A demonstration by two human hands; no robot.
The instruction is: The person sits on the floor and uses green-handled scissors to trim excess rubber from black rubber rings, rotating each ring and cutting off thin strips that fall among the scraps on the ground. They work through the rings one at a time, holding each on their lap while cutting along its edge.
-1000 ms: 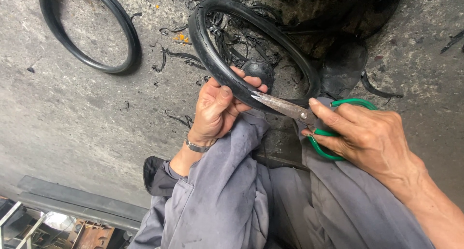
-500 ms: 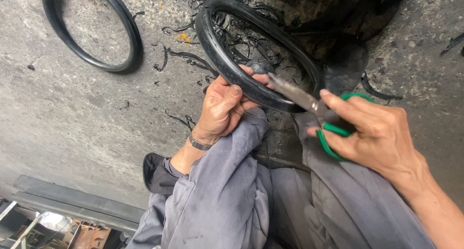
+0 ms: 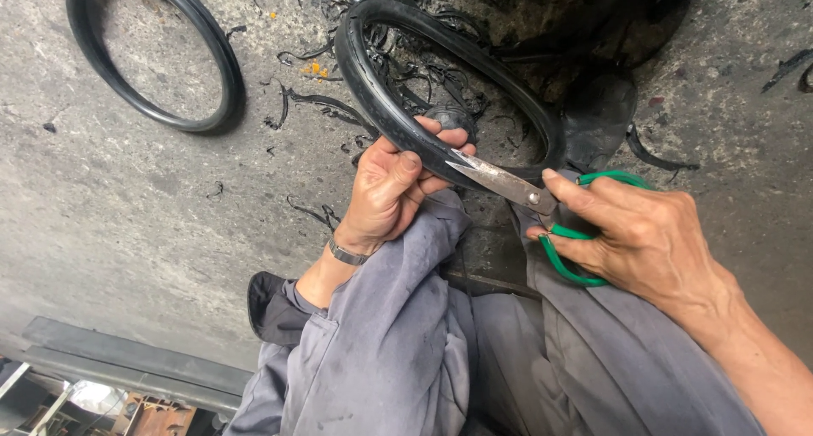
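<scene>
My left hand (image 3: pixel 391 189) grips the near edge of a black rubber ring (image 3: pixel 369 80) held over my knees. My right hand (image 3: pixel 641 233) holds green-handled scissors (image 3: pixel 506 182); their metal blades point left and lie against the ring's edge close to my left thumb. I cannot tell whether the blades are cutting into the rubber. A metal watch band sits on my left wrist. Grey trousers cover my legs below both hands.
A second black rubber ring (image 3: pixel 222 68) lies on the concrete floor at the upper left. Thin black rubber trimmings (image 3: pixel 313 102) are scattered around and under the held ring. A dark rubber heap (image 3: pixel 593 30) sits at the top right. A metal rail (image 3: pixel 127 364) runs along the lower left.
The scissors have shifted along the ring's edge; their tip is now close to my left thumb. My left hand keeps its grip on the ring.
</scene>
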